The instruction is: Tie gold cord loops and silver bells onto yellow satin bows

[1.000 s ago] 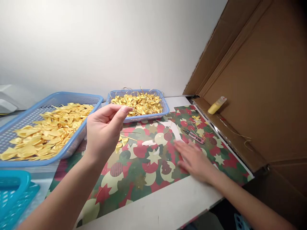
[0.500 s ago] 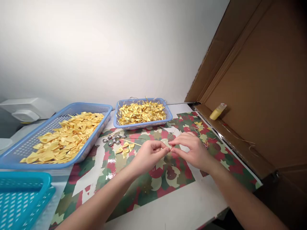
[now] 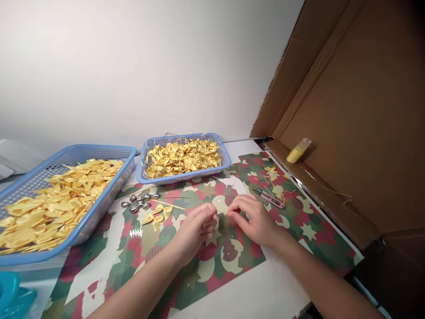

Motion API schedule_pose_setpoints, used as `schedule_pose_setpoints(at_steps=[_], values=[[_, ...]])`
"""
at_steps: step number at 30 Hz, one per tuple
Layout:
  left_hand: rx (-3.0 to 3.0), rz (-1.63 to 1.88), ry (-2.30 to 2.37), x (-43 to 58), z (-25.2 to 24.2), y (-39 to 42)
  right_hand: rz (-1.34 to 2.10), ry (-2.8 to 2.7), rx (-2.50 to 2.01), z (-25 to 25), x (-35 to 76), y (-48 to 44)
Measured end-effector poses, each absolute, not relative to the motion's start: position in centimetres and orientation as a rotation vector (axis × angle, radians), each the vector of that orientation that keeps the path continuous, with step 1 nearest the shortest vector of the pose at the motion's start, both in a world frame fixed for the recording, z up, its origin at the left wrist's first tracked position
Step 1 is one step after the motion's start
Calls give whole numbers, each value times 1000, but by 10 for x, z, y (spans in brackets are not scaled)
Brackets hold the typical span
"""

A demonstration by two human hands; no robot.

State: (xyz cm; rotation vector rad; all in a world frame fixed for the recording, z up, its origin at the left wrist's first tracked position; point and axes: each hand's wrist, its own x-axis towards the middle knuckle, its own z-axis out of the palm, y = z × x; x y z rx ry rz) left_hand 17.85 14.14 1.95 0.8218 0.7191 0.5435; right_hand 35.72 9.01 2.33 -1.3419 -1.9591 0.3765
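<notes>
My left hand [image 3: 195,228] is closed, thumb and forefinger pinched together above the patterned mat. My right hand [image 3: 255,218] faces it a short gap away, its thumb and forefinger also pinched. What the fingertips hold is too small to make out. A faint thin cord [image 3: 229,191] curves just beyond them. Left of my hands lie yellow satin bows [image 3: 158,215], a thin gold strip [image 3: 171,204] and several shiny silver bells [image 3: 140,201]. Beyond my right hand rests a pair of thread snips [image 3: 270,198] with a pinkish handle.
A blue basket [image 3: 83,237] of yellow bow pieces stands at left. Another blue basket [image 3: 186,178], with bows and gold cords, is at the back. A turquoise basket [image 3: 9,288] shows at lower left. A yellow bottle [image 3: 298,150] sits on the ledge by the cardboard wall [image 3: 358,124].
My hands have come apart from near touching, leaving a small gap between the fingertips. The thread snips, hidden behind my right hand before, now show. The view has shifted slightly rightward.
</notes>
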Motion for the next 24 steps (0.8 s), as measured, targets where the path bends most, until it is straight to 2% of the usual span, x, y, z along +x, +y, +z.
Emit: schedule_pose_setpoints(at_steps=[3,7,15,24], values=[[604,669,701,181,15,142,341,-2027,-1301,19,356,88],[686,730,800,181,9,142,305,-2103,-1175,21,355,85],[1208,461,843,180,6,130,263,-2066,-1244,19,358,88],[1178,693,774,179,4,133,1133,-1672,-1296,21,355,86]])
